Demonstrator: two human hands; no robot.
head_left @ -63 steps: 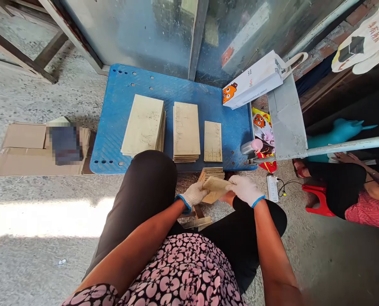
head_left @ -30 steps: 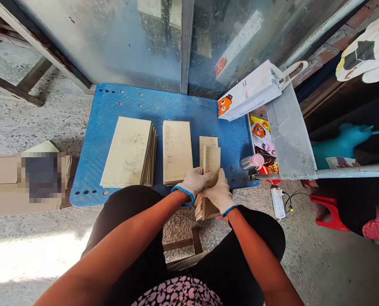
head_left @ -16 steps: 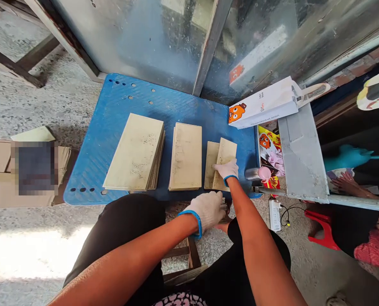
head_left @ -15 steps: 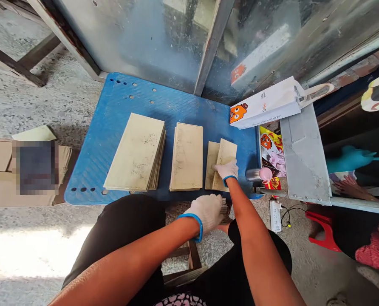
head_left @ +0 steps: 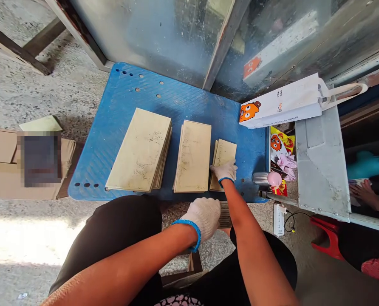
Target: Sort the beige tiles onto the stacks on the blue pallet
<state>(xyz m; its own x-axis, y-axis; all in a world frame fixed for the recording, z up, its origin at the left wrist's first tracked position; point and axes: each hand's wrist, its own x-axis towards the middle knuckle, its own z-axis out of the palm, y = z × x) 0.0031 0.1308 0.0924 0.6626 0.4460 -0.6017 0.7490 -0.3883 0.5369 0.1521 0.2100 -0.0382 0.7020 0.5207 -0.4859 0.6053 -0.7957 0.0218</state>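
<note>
Head view, right hand (head_left: 224, 172) flat on small tile stack (head_left: 224, 158)

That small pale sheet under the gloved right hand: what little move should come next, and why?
Probably nudge the small pale sheet square: it lies slightly askew on the short right-hand pile on the blue board, with the right hand flat on it. The left hand rests on the waiting stack.

1. Bright daylight; overexposed sun patch on concrete floor (head_left: 33, 238) at lower left.
2. Soft shadow under blue board (head_left: 119, 127) and stacks.
3. Hazy reflections on dusty metal panel (head_left: 151, 34).
4. Wide-angle bending at edges.
5. Pixelated block on cardboard (head_left: 4, 170); otherwise sharp.
</note>
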